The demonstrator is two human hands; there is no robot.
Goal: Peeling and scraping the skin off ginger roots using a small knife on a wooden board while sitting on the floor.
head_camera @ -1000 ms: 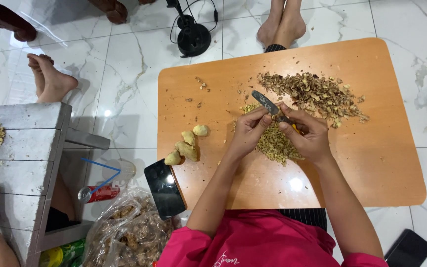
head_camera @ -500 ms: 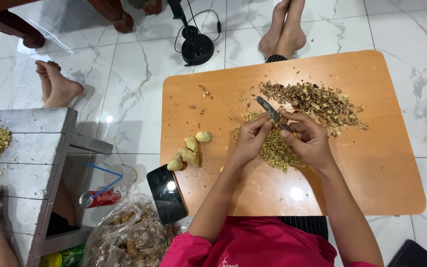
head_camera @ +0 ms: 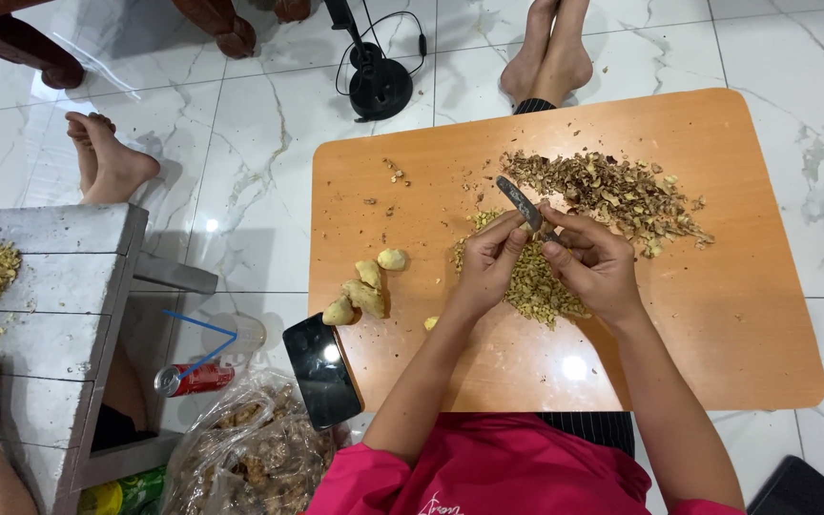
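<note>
Over the wooden board [head_camera: 717, 343], 2 hands [head_camera: 545, 257] together, knife [head_camera: 519, 202] between fingers.

Peeling ginger on a low orange table

Both hands meet mid-table: right hand [head_camera: 595, 269] grips a small knife [head_camera: 519, 202], blade pointing far-left, left hand [head_camera: 490, 259] pinching something too small to make out. Yellowish chopped pile [head_camera: 536, 286] right under them, brown peelings [head_camera: 612, 195] farther right, peeled ginger pieces [head_camera: 364, 286] to the left, dark phone [head_camera: 321, 372] at the near-left edge.
</note>
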